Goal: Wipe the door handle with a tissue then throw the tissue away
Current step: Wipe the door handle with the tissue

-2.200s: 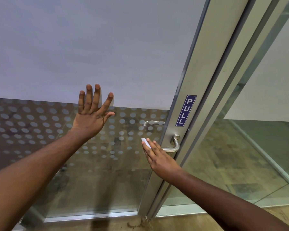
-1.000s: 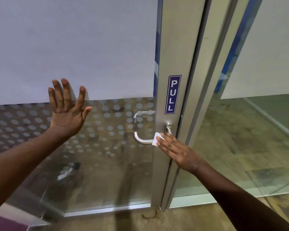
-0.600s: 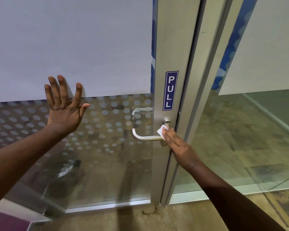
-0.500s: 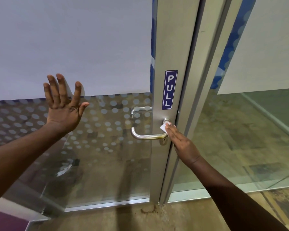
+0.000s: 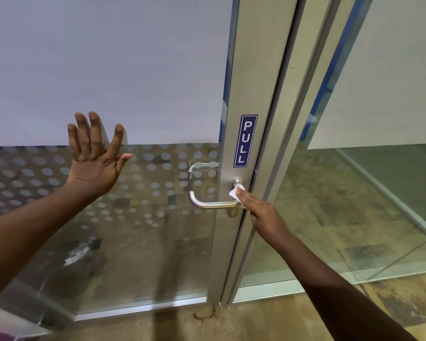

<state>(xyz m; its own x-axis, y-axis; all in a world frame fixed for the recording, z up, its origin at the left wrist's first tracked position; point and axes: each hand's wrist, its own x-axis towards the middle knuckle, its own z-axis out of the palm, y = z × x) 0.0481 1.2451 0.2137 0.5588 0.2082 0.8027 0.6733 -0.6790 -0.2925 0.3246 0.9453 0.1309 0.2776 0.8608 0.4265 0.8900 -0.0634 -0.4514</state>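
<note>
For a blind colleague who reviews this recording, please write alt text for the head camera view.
A right hand presses a white tissue against the pivot end of a metal door handle on a glass door. The left hand rests flat and open on the glass, and a blue PULL sign sits above the handle.

Most of the tissue [image 5: 234, 193] is hidden under the right hand [image 5: 262, 212], whose fingers [image 5: 244, 198] also cover the handle [image 5: 207, 204] near its base (the grip itself cannot be made out); both forearms leave the picture's edges
</note>
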